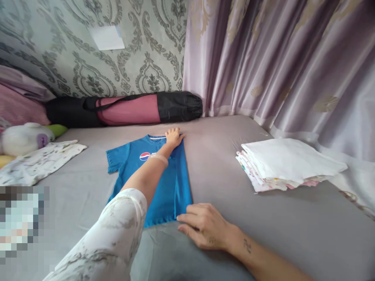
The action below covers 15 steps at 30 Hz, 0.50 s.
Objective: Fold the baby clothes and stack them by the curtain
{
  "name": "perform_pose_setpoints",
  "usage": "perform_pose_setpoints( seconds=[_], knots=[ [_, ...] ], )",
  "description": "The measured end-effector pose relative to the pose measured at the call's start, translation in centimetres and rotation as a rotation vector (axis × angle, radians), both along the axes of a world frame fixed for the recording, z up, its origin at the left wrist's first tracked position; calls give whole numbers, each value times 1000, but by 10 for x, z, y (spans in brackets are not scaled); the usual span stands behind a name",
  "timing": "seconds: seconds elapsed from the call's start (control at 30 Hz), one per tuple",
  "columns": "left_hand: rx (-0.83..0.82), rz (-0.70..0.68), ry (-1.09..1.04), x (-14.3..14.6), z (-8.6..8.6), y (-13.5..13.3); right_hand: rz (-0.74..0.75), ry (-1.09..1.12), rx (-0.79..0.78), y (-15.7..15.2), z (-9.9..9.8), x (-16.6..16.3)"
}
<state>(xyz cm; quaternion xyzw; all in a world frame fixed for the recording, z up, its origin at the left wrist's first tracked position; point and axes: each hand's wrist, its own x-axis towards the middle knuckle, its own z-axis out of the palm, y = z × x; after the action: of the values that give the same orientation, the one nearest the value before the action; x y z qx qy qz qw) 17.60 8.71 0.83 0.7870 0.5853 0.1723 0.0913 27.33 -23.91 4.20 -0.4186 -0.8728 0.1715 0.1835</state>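
Note:
A blue short-sleeved T-shirt point(159, 187) with a round red, white and blue logo lies on the grey bedsheet. Its right side is folded inward, and its left sleeve sticks out. My left hand point(174, 137) rests on the shirt's far right shoulder beside the collar, fingers spread; that forearm crosses over the shirt and hides part of it. At the near right corner of the hem is my right hand point(206, 226). Its index finger touches the hem, with the thumb slightly apart below it.
A stack of folded white clothes point(293, 162) sits to the right by the curtain point(263, 58). Along the wall lies a long black and pink bag point(129, 109). On the left are a patterned white garment point(43, 162) and a plush toy point(25, 138).

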Motion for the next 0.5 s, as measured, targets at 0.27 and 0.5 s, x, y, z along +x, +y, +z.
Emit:
perform_pose_setpoints(
  seconds=[0.27, 0.5],
  knots=[
    [46, -76, 69, -55, 22, -57, -293, 240, 45, 17, -7, 9],
    [-28, -143, 149, -113, 18, -131, -333, -108, 17, 57, -5, -9]
  ],
)
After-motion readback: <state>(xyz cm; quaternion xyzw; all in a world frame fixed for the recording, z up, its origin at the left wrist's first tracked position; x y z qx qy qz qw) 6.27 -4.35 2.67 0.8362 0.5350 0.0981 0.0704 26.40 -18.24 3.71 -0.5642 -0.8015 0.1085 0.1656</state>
